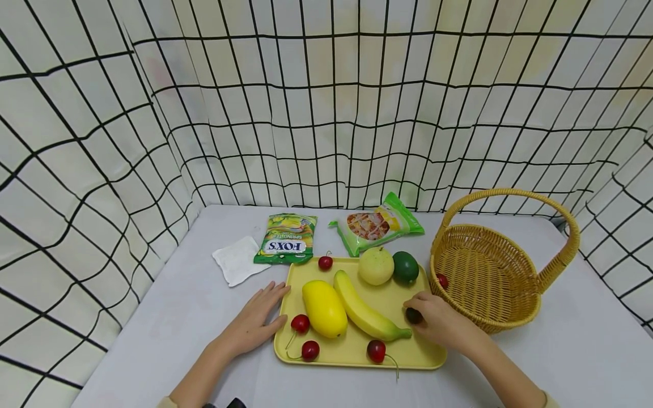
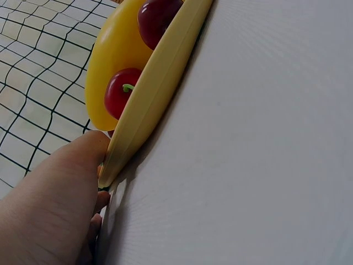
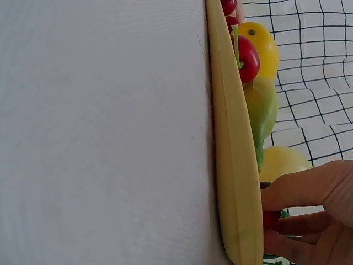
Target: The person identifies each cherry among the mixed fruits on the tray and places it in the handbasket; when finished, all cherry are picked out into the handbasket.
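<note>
The left grip (image 1: 254, 318), fingers extended and holding nothing, rests at the left edge of the yellow tray (image 1: 342, 356). Past the mango (image 1: 324, 309) and banana (image 1: 363, 310), the right grip (image 1: 437, 321) pinches a dark fruit (image 1: 413, 315) at the tray's right side; whether it touches the tray, I cannot tell. The step looks like picking it up; the next move probably calls for a steady lift, perhaps toward the wicker basket (image 1: 474, 241) just right.
</note>
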`<state>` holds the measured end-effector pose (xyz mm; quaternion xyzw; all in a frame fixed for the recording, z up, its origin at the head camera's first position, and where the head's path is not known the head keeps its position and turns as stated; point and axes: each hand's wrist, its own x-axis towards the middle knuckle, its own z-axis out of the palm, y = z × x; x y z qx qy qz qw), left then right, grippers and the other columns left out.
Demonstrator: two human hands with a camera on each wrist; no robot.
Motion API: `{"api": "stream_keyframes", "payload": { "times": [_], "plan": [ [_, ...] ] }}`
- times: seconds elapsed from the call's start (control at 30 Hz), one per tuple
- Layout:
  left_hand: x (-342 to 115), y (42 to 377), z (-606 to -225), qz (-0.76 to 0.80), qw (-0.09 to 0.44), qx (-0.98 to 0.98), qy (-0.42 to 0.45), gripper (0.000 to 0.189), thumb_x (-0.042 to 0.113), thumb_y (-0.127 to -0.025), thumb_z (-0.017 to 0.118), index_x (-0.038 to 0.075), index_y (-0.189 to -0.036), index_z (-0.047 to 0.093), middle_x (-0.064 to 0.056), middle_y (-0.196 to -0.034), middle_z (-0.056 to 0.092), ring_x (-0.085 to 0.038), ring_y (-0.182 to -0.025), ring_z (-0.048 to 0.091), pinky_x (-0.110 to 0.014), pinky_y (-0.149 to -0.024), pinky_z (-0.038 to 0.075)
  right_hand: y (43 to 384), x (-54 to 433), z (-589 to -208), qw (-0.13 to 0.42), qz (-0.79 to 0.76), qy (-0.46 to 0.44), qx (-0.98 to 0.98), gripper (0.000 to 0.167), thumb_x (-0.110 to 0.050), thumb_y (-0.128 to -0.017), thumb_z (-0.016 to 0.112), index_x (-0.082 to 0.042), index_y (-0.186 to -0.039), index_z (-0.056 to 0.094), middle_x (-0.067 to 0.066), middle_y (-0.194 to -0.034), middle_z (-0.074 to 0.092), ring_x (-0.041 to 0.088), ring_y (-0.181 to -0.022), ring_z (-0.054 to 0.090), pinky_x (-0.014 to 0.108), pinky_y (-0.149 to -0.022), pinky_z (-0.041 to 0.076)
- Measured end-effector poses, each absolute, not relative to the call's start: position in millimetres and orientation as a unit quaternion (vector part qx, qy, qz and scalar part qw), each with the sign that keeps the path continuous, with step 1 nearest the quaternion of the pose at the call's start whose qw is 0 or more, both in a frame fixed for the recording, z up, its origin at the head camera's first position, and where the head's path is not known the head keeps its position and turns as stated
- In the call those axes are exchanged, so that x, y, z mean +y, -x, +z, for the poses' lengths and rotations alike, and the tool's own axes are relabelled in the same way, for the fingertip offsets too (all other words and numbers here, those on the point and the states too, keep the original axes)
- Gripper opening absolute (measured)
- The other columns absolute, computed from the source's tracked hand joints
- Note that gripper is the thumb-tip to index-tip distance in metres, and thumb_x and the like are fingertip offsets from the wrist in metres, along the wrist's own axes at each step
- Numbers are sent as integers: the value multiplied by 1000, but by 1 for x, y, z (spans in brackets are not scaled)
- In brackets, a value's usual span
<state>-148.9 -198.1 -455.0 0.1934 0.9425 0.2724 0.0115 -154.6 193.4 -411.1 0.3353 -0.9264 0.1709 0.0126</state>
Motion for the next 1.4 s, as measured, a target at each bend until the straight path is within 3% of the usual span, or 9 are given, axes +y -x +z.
{"api": "stream_keyframes", "payload": {
  "times": [0.5,1.07,1.4],
  "plan": [
    [-198,149,-455,270,4,942,-198,57,32,-90,56,13,-140,37,-8,-145,34,-27,-136,19,-45,-110,14,154,191,-409,10,157,-311,-937,29,-4,-72,74,-2,-99,65,5,-88,60,18,-81,58,28,-66,52],
    [-199,149,-458,269,3,943,-195,58,33,-89,56,15,-141,37,-7,-145,34,-26,-136,20,-47,-110,15,149,189,-394,88,170,-279,-941,36,-12,-74,75,-5,-107,63,6,-96,63,19,-85,61,27,-67,53],
    [-198,150,-457,267,6,945,-191,57,34,-89,56,15,-140,38,-5,-145,34,-25,-137,20,-46,-110,15,150,197,-386,151,192,-275,-930,36,-11,-73,75,-5,-107,63,1,-89,61,12,-79,57,24,-63,52]
  ]
}}
